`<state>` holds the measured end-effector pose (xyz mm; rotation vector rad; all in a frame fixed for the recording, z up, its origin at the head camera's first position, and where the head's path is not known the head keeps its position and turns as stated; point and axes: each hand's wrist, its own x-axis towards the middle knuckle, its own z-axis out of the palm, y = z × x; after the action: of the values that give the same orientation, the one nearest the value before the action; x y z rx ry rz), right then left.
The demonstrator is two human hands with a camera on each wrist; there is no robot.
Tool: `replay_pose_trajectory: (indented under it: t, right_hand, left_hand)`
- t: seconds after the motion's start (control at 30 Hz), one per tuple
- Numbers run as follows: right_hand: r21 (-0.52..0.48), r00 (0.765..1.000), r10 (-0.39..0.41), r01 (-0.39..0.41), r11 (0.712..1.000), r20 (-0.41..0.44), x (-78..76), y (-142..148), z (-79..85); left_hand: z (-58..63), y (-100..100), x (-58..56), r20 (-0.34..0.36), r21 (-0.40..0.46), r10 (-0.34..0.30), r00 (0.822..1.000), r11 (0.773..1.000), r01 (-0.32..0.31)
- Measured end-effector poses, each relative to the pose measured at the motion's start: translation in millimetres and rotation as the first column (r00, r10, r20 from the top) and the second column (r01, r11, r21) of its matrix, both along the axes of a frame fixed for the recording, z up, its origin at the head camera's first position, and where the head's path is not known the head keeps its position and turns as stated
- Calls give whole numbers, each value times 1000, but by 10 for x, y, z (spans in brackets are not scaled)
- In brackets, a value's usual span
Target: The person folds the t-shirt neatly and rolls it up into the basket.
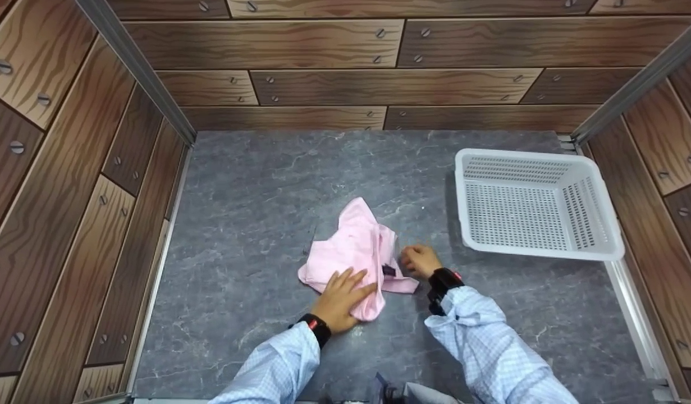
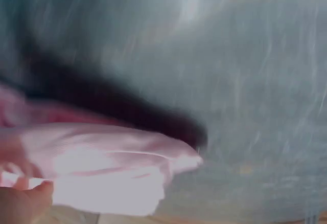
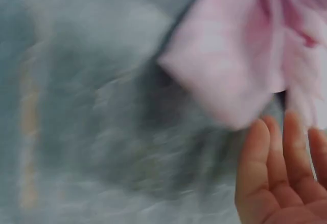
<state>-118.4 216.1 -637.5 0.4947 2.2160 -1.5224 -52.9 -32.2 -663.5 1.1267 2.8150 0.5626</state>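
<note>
A crumpled pink cloth (image 1: 345, 247) with a small dark label (image 1: 388, 270) lies on the grey marbled table, its folds bunched toward the right. My left hand (image 1: 339, 300) rests on its near part with the fingers spread over the fabric. In the left wrist view the pink cloth (image 2: 102, 157) stretches past the fingertips, which show only at the lower left corner. Just right of the cloth is my right hand (image 1: 421, 261), holding nothing. The right wrist view shows this hand (image 3: 286, 178) with fingers extended beside a blurred corner of the cloth (image 3: 225, 65).
A white perforated plastic basket (image 1: 513, 216) stands at the right of the table (image 1: 250, 196). Wood-patterned panels (image 1: 323, 45) enclose the table at the back and both sides, with metal strips along the corners.
</note>
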Motion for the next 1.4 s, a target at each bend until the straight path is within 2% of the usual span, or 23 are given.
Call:
replay_pose_trajectory:
  t: [0.07,0.13,0.23,0.3,0.37,0.43,0.47,0.5,0.57,0.6,0.63,0.67,0.7,0.73,0.8,0.9,0.97,1.03,1.1,1.23,1.4]
  right_hand:
    - [-9,999,52,-52,999,17,59,7,-43]
    - [-59,998,65,-64,996,20,111,-20,-90]
    - [-131,999,44,-44,990,-6,163,-101,-132]
    - [-134,999,18,-24,991,-45,173,-158,-141]
    - [-109,995,2,-12,994,-98,165,-207,-134]
    - [-56,987,-19,10,998,-158,139,-240,-121]
    - [-46,983,-34,27,999,-183,123,-252,-112]
    - [-47,978,-54,45,998,-201,104,-263,-98]
    - [-46,968,-95,87,995,-232,68,-277,-62]
    - [-48,961,-119,110,993,-248,48,-280,-45]
    - [-67,954,-141,128,990,-264,28,-283,-22]
    - [-90,948,-159,140,986,-274,8,-287,-2]
    - [-92,941,-162,141,986,-296,-13,-288,23]
    - [-88,933,-154,132,987,-324,-33,-287,46]
    - [-77,918,-99,75,994,-384,-77,-291,93]
    - [-33,893,42,-64,997,-448,-132,-310,170]
    - [-4,869,142,-163,987,-473,-166,-335,200]
    - [-13,862,197,-230,973,-468,-180,-367,199]
    - [-11,864,228,-260,966,-448,-173,-397,158]
    - [-23,898,219,-246,969,-381,-129,-450,27]
    - [55,917,236,-231,971,-321,-97,-487,-63]
  left_hand:
    - [-52,13,65,36,-33,14,999,999,-13]
    - [-90,36,115,47,-39,35,998,999,-34]
    - [-122,92,160,23,-37,67,997,997,-66]
    - [-130,134,180,10,-28,80,997,996,-80]
    - [-132,170,189,26,18,98,995,995,-98]
    - [-116,195,174,110,136,130,985,980,-145]
    - [-102,199,162,185,222,146,972,957,-186]
    - [-82,199,144,263,306,165,951,920,-244]
    - [-24,182,88,407,450,182,895,813,-370]
    - [10,162,55,452,500,185,873,758,-419]
    - [49,137,23,487,529,190,853,713,-461]
    - [92,107,-9,502,543,199,842,686,-485]
    - [140,74,-43,495,546,214,842,677,-494]
    - [190,36,-78,476,545,225,850,683,-485]
    - [296,-39,-147,404,541,248,880,712,-448]
    - [461,-144,-253,290,524,270,918,758,-388]
    - [560,-202,-326,236,514,273,933,779,-358]
    - [651,-251,-387,220,510,268,938,788,-345]
    - [735,-290,-434,232,514,257,938,786,-343]
    - [893,-353,-502,272,541,240,932,763,-354]
    - [1037,-423,-575,269,569,235,934,744,-351]
